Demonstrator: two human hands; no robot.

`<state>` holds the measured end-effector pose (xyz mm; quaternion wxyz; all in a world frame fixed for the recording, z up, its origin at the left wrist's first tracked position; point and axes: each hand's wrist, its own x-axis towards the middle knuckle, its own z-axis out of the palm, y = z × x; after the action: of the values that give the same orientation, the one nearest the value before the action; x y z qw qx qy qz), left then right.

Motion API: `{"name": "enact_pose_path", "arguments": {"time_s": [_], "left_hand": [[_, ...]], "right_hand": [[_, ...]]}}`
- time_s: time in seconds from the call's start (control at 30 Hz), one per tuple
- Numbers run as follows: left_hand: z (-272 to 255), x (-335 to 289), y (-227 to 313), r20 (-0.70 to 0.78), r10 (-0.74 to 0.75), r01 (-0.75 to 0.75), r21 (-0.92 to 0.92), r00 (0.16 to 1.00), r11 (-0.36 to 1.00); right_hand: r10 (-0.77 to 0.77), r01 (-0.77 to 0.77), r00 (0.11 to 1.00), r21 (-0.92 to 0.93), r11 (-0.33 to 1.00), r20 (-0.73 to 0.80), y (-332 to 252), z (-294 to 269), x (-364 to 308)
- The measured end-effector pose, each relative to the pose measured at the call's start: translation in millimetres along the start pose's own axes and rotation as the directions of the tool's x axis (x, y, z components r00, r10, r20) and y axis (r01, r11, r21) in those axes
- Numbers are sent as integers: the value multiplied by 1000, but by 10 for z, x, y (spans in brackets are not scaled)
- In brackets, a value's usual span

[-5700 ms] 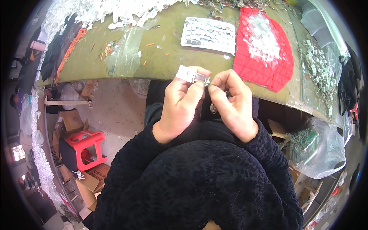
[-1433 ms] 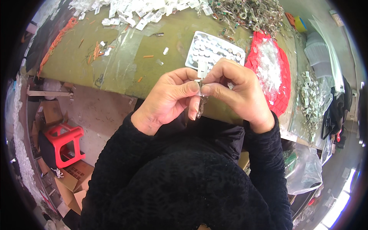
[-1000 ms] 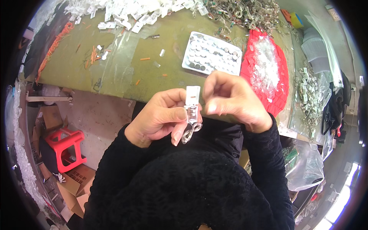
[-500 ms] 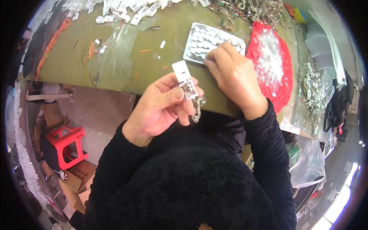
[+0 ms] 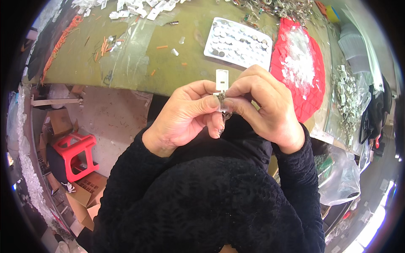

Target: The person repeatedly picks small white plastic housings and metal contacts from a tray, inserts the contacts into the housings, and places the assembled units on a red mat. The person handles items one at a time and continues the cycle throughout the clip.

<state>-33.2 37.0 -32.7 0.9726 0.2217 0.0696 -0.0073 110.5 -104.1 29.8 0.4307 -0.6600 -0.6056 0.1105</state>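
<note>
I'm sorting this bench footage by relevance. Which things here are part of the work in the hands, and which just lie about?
In hand:
- left hand and right hand, both pinching the small white-tabbed metal piece
- white tray of round cells, nearest on the green table

Lying about:
- red cloth
- orange scraps
- red stool
- cardboard boxes

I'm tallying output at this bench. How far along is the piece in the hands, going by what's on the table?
Done: a pile of small white pieces lies at the table's far edge. In hand: left hand and right hand pinch one small white-tabbed keyring piece together. Left: the white tray holds many round cells, and loose clear parts cover the red cloth.
</note>
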Motion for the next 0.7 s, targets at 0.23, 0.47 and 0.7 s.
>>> {"name": "enact_pose_path", "arguments": {"time_s": [0.23, 0.47, 0.7], "left_hand": [[49, -120, -223, -137, 24, -13, 75, 990, 997], [93, -214, -316, -78, -136, 149, 191, 988, 970], [107, -157, -373, -17, -193, 192, 224, 981, 955]], "right_hand": [[351, -427, 901, 375, 823, 257, -49, -26, -162], [542, -718, 695, 437, 541, 472, -68, -54, -408], [319, -392, 913, 325, 861, 255, -107, -129, -583]]}}
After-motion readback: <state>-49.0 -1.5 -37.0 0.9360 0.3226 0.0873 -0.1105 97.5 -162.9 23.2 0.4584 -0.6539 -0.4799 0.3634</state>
